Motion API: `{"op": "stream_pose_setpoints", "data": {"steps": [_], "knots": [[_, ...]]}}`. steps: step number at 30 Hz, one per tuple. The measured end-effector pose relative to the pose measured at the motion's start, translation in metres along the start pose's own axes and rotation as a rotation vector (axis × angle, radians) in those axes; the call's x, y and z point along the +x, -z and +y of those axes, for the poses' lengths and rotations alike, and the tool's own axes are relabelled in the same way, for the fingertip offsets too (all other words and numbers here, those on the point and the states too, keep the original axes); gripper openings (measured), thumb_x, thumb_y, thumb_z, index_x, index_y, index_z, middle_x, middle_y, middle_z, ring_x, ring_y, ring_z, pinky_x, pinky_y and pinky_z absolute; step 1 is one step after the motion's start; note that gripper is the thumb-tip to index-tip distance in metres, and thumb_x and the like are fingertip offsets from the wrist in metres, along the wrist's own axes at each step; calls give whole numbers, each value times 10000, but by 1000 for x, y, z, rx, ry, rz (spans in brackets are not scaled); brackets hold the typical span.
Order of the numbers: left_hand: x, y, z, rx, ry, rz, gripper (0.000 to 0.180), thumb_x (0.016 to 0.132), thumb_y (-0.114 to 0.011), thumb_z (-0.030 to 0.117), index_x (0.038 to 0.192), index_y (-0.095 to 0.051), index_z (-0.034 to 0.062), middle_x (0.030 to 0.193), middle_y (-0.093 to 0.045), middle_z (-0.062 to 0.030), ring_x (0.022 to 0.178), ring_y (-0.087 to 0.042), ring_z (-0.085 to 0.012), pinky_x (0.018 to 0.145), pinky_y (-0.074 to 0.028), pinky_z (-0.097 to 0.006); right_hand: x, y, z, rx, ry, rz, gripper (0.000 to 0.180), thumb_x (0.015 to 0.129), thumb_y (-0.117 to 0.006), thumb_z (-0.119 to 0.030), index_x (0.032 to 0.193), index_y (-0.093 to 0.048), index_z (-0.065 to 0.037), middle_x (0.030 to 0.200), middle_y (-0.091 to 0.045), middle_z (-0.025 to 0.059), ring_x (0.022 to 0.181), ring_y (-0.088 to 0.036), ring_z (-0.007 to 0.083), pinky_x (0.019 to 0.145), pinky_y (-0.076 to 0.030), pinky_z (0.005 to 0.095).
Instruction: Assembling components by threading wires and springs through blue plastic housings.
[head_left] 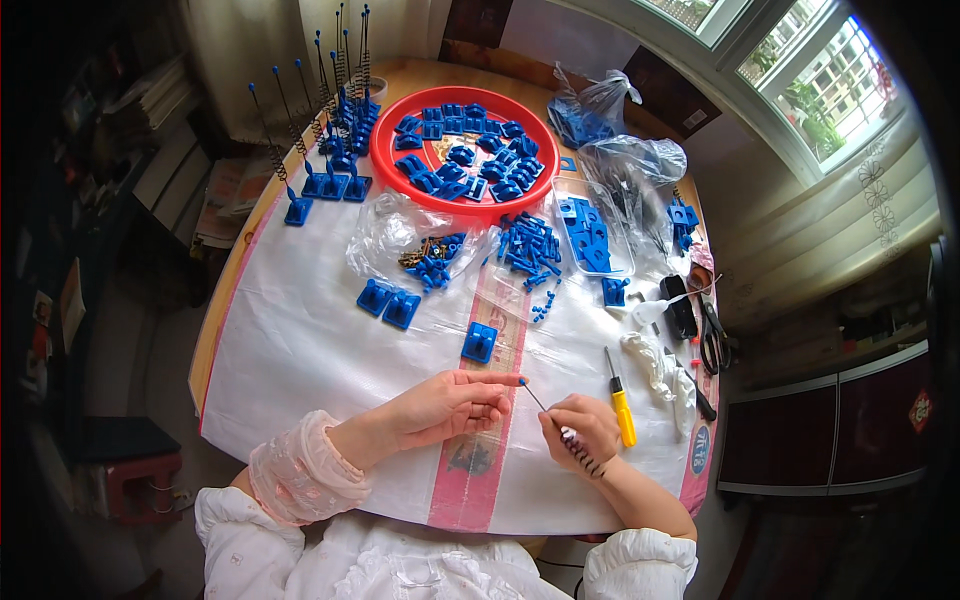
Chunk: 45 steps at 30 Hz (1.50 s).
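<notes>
In my right hand (583, 432) is a thin metal rod with a dark coiled spring (583, 456) at its lower end. My fingers are closed round it, and the rod slants up and left. A small blue ball tip (523, 381) caps the rod's far end. The index finger of my left hand (440, 407) stretches out to touch that tip; its other fingers curl loosely with nothing visible in them. Just beyond my left hand lies a square blue base (479, 342). To the right of my right hand lies a screwdriver (622, 408) with a yellow handle.
A red round tray (378, 150) of blue parts stands at the back. Finished-looking spring rods on blue bases (327, 186) stand far left. Small blue pegs (528, 245), a clear box (620, 262), plastic bags (385, 235) and scissors (712, 340) lie around.
</notes>
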<state>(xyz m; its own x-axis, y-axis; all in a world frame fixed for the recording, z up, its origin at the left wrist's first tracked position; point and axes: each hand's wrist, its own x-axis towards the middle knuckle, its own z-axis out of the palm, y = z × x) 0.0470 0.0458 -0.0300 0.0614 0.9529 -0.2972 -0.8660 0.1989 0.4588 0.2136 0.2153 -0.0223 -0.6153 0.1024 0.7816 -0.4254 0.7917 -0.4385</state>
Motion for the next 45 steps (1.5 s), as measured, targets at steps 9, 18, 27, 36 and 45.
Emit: {"op": "stream_pose_setpoints", "data": {"steps": [9, 18, 27, 36, 45], "knots": [[0, -5, -3, -74, -86, 91, 267, 1036, -624, 164, 1279, -647, 58, 998, -677, 18, 830, -618, -36, 772, -544, -186, 10, 8, -4, -36, 190, -110, 321, 741, -805, 88, 970, -615, -35, 718, -669, 78, 521, -615, 187, 471, -487, 296], [6, 4, -13, -69, -156, 127, 176, 1017, -645, 119, 1179, -696, 71, 994, -704, -1, 877, -656, -82, 809, -556, -240, -1, 4, -12, 430, -526, 180, 197, 826, -741, 129, 900, -627, -15, 757, -685, 119, 614, -617, 149, 547, -471, 253], [5, -12, -13, 340, -362, 317, 176, 987, -699, 121, 1142, -723, 40, 958, -699, 15, 855, -620, -37, 758, -538, -196, 1, 7, -13, 493, -592, 165, 174, 861, -711, 133, 918, -616, -2, 761, -675, 113, 632, -596, 135, 564, -456, 244], [3, -10, -14, 342, -335, 309, 239, 971, -735, 206, 1143, -746, 42, 963, -719, 11, 824, -602, -47, 747, -514, -203, -5, 6, -10, 446, -548, 145, 179, 859, -715, 124, 915, -606, -7, 755, -683, 105, 648, -608, 141, 590, -462, 248], [4, -8, -14, 328, -316, 308, 253, 983, -718, 208, 1170, -744, 40, 971, -709, 14, 846, -592, -43, 781, -521, -200, -4, 6, -11, 418, -537, 142, 171, 867, -720, 107, 916, -601, -5, 748, -666, 109, 633, -608, 138, 553, -465, 241]]}}
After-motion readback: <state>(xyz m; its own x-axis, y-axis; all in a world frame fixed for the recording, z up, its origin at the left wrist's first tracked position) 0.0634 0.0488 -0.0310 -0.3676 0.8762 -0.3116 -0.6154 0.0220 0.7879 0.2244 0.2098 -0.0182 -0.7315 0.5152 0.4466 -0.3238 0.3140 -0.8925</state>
